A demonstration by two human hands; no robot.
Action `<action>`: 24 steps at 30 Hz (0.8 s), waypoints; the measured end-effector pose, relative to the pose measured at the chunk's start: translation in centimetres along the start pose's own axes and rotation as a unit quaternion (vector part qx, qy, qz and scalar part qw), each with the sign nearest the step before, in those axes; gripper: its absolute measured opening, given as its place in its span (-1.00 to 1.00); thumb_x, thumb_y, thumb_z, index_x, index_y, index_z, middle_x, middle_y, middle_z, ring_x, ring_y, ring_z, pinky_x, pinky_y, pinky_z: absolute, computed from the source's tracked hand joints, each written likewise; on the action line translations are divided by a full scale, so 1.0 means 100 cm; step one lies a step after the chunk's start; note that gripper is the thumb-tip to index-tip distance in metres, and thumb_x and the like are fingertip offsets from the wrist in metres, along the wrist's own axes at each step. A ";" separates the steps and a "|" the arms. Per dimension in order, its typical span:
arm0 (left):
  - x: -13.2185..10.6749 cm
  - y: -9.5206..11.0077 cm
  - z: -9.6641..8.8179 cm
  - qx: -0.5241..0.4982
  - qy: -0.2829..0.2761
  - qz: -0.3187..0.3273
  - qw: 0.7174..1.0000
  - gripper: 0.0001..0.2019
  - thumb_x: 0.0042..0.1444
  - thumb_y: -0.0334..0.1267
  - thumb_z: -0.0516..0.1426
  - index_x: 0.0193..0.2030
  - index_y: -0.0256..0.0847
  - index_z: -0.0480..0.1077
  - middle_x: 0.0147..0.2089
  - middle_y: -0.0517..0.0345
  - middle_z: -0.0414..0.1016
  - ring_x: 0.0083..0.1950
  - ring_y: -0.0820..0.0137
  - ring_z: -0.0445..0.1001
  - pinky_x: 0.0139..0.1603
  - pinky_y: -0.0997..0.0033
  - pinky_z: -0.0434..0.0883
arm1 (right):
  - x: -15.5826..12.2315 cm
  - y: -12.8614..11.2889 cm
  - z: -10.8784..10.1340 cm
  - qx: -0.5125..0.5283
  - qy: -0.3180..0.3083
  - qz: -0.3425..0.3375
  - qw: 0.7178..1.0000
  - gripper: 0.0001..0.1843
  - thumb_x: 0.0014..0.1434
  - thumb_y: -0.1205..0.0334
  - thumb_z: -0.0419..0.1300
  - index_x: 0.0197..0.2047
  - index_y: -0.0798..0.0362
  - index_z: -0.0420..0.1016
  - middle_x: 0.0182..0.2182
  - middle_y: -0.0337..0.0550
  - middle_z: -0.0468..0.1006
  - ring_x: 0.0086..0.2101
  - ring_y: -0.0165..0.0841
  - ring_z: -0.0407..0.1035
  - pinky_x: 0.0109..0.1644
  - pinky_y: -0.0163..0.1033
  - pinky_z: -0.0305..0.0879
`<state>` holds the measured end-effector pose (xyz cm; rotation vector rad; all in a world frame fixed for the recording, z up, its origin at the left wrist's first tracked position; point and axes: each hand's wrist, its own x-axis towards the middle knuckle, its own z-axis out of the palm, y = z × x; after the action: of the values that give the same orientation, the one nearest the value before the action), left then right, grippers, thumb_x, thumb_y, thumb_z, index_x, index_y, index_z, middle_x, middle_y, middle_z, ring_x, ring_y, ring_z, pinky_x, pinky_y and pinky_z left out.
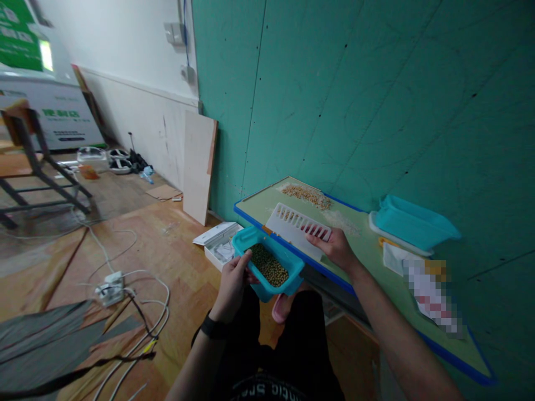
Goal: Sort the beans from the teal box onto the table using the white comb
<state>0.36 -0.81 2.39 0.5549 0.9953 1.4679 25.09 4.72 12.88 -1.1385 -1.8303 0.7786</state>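
My left hand (238, 273) grips the near-left rim of a turquoise plastic basket (297, 267), held against the front edge of the low table. Inside it lie green beans (261, 257) and paler yellowish-green ones (276, 277). A white plastic scraper with a row of slots (292, 236) is in my right hand (336, 248), thumb on top. It lies on or just above the tabletop beside the basket; contact cannot be told. Beyond it, yellow beans (307, 195) are spread on the table, with fine pale grains (345, 221) to their right.
The blue-edged table (388, 284) stands against a green wall. On its right are another turquoise basket (418, 223), a white tray (371, 223) and a blurred packet (432, 298). An open white box (217, 245), cables and a power strip (112, 288) lie on the floor.
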 end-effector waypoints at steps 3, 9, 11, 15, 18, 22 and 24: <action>0.000 0.000 -0.001 -0.004 0.003 0.000 1.000 -0.44 -0.33 0.21 0.47 -0.64 -0.20 0.33 -0.72 0.24 0.37 -0.70 0.45 0.37 -0.65 0.47 0.42 | -0.003 -0.004 0.004 0.002 -0.005 -0.011 1.000 -0.61 0.14 0.03 0.35 -0.06 0.11 0.69 -0.12 0.01 0.72 -0.10 -0.10 0.62 0.06 0.00 0.51; 0.000 0.000 -0.002 -0.007 -0.006 0.000 1.000 -0.44 -0.31 0.21 0.46 -0.65 -0.20 0.34 -0.72 0.23 0.36 -0.70 0.47 0.37 -0.65 0.49 0.40 | -0.002 -0.007 -0.001 -0.046 0.054 -0.037 0.997 -0.62 0.18 0.02 0.32 -0.07 0.12 0.68 -0.13 -0.01 0.72 -0.11 -0.11 0.62 0.02 -0.06 0.50; -0.001 0.000 -0.001 -0.007 -0.006 0.000 1.000 -0.43 -0.32 0.22 0.47 -0.65 -0.20 0.34 -0.72 0.22 0.36 -0.70 0.46 0.37 -0.66 0.50 0.38 | -0.002 -0.010 -0.003 -0.098 0.098 -0.052 0.989 -0.64 0.21 0.01 0.29 -0.10 0.12 0.69 -0.16 -0.01 0.73 -0.13 -0.11 0.62 -0.02 -0.10 0.50; -0.001 -0.002 -0.001 -0.002 -0.015 -0.001 1.000 -0.44 -0.29 0.22 0.46 -0.65 -0.20 0.34 -0.71 0.24 0.36 -0.70 0.48 0.36 -0.66 0.51 0.38 | -0.012 -0.024 0.007 -0.215 0.097 -0.079 0.968 -0.66 0.30 0.05 0.19 -0.11 0.11 0.68 -0.24 0.00 0.73 -0.22 -0.16 0.62 -0.15 -0.20 0.49; 0.000 -0.005 -0.003 0.006 -0.016 -0.004 1.000 -0.42 -0.29 0.24 0.45 -0.66 -0.20 0.32 -0.72 0.22 0.37 -0.70 0.46 0.37 -0.64 0.48 0.41 | -0.021 -0.034 0.030 -0.298 0.039 -0.118 0.947 -0.65 0.36 0.18 0.09 0.04 0.09 0.64 -0.22 0.01 0.73 -0.26 -0.21 0.63 -0.17 -0.25 0.47; 0.002 -0.008 -0.005 0.000 -0.018 0.004 1.000 -0.44 -0.22 0.20 0.44 -0.65 -0.20 0.32 -0.72 0.22 0.38 -0.71 0.46 0.38 -0.66 0.51 0.38 | -0.024 -0.039 0.053 -0.381 -0.036 -0.164 0.909 -0.51 0.34 0.34 0.04 0.29 0.06 0.46 -0.05 0.01 0.70 -0.20 -0.27 0.62 -0.07 -0.27 0.45; 0.002 -0.007 -0.006 0.000 -0.019 0.003 1.000 -0.44 -0.23 0.19 0.45 -0.66 -0.20 0.32 -0.72 0.23 0.36 -0.71 0.46 0.37 -0.67 0.51 0.37 | -0.025 -0.041 0.056 -0.408 -0.057 -0.164 0.896 -0.46 0.32 0.37 0.03 0.33 0.05 0.42 0.01 0.00 0.68 -0.18 -0.28 0.62 -0.07 -0.29 0.45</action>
<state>0.24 -0.84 1.51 0.5841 0.9651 1.4587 19.13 0.35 12.79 -1.2248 -2.4582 -0.1723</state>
